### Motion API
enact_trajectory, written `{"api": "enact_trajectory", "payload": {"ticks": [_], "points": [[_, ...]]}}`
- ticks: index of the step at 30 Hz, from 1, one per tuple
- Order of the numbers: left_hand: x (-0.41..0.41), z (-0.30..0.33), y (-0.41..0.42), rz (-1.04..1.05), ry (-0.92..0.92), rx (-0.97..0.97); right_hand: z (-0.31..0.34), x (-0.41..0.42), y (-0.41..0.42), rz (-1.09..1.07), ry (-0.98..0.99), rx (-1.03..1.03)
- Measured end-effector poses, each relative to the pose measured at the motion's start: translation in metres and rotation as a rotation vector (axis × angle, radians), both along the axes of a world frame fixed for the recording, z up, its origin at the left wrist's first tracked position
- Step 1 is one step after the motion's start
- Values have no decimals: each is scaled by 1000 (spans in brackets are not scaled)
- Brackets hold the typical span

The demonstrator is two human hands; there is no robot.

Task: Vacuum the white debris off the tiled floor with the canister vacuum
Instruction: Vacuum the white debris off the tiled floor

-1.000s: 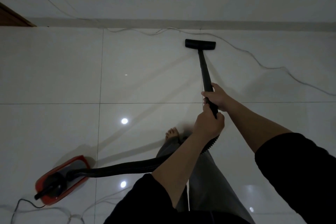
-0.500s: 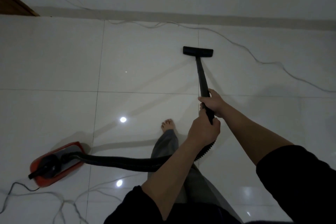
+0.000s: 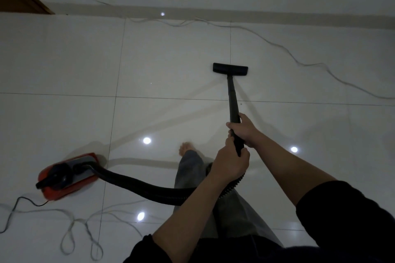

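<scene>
With both hands stacked on the wand (image 3: 233, 104), right hand (image 3: 243, 129) above left hand (image 3: 229, 163), fingers closed around it for steering, the floor head (image 3: 230, 69) sits flat on the tiled floor (image 3: 171, 60), well ahead of the red canister (image 3: 66, 175).

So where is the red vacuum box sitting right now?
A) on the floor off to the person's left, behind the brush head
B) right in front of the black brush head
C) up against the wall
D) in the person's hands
A: the red canister sits on the tiled floor at the person's left, its black hose running to the wand, with the brush head farther ahead.
</scene>
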State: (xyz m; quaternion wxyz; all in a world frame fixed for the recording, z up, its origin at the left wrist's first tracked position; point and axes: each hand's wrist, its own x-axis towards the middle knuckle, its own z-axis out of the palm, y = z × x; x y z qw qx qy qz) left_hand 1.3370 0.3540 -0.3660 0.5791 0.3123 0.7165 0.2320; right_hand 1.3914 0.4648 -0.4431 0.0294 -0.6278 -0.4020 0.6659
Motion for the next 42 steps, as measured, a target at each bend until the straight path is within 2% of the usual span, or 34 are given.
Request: {"api": "enact_trajectory", "payload": {"ticks": [42], "points": [[47, 27, -242, -162, 24, 24, 7, 63, -254, -162, -19, -19]]}}
